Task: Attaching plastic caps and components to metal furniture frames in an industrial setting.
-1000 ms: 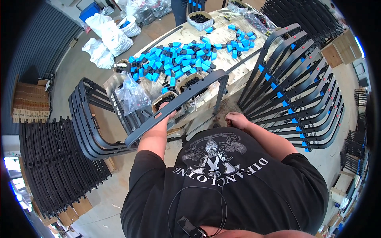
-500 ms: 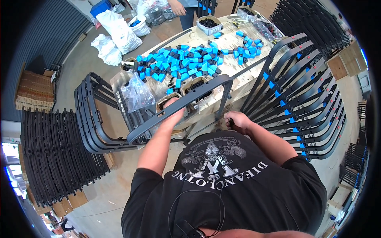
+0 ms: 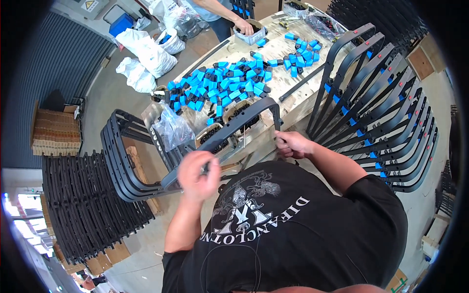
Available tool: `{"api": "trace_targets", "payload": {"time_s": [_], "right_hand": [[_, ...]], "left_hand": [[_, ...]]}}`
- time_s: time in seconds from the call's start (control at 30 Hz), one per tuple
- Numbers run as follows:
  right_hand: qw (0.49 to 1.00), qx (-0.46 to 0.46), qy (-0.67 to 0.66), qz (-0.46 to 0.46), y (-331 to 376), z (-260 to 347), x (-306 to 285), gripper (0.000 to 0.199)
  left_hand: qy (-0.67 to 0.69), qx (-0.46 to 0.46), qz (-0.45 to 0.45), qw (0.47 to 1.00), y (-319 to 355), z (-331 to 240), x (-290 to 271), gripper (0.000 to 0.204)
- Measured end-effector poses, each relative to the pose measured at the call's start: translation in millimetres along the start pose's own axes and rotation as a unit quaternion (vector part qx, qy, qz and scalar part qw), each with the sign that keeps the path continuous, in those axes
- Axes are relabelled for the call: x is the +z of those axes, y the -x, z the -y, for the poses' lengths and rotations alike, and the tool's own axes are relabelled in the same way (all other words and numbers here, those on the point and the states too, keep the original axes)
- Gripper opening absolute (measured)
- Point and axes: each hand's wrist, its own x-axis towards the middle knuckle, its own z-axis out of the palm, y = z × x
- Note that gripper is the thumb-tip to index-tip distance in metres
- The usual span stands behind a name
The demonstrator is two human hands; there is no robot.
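**Tabletop [image 3: 281, 85] station: curved frame [image 3: 229, 128] at the near edge, one hand at each end**

The tabletop carries the loose parts. To its right stands a row of dark frames [image 3: 378, 115] with blue fittings and red marks on them. To its left, beyond the nested frames [image 3: 115, 156], note the stack of black bars [image 3: 95, 205]. White sacks [image 3: 146, 56] sit on the floor past its far left corner.

Your curved frame crosses in front of the near edge, its rail sloping up from left to right.

A heap of blue-and-black caps [image 3: 229, 80] covers the middle of the tabletop. A clear plastic bag [image 3: 173, 128] lies at the near left corner. At the far edge, a co-worker's hand [image 3: 244, 28] reaches into an open box [image 3: 256, 39].

Your left hand [image 3: 199, 176], blurred, is at the frame's left end, off the near edge. Its grip is half open; you cannot tell whether it pinches anything.

Your right hand [image 3: 294, 145] is at the frame's right leg, also off the near edge. Its grip is curled closed; you cannot tell what it encloses.

Black fittings [image 3: 214, 135] are gathered along the near edge, behind the rail.
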Motion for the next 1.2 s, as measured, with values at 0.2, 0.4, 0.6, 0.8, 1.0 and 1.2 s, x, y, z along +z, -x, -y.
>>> {"api": "trace_targets", "payload": {"time_s": [0.2, 0.4, 0.6, 0.8, 1.0, 1.2], "right_hand": [[0.959, -0.117, -0.028, -0.258, -33, 38, -53, 0.036], [0.802, -0.214, 0.401, -0.388, -127, 102, -84, 0.055], [0.653, -0.076, 0.666, -0.353, -179, 154, -67, 0.061], [0.626, -0.016, 0.718, -0.304, -179, 173, -52, 0.053], [0.594, -0.177, 0.726, -0.297, -179, 158, -90, 0.043], [0.619, -0.160, 0.724, -0.258, -178, 168, -92, 0.048]], "left_hand": [[-0.208, -0.157, -0.038, 0.965, 4, 73, -14, 0.015], [-0.141, -0.354, 0.032, 0.924, -11, 73, -3, 0.019], [-0.157, -0.393, 0.029, 0.905, -10, 74, 2, 0.019], [-0.189, -0.370, -0.010, 0.909, -9, 71, 1, 0.016], [-0.193, -0.370, -0.023, 0.908, -12, 73, 2, 0.016], [-0.203, -0.355, -0.017, 0.912, -9, 76, 2, 0.015]]}}
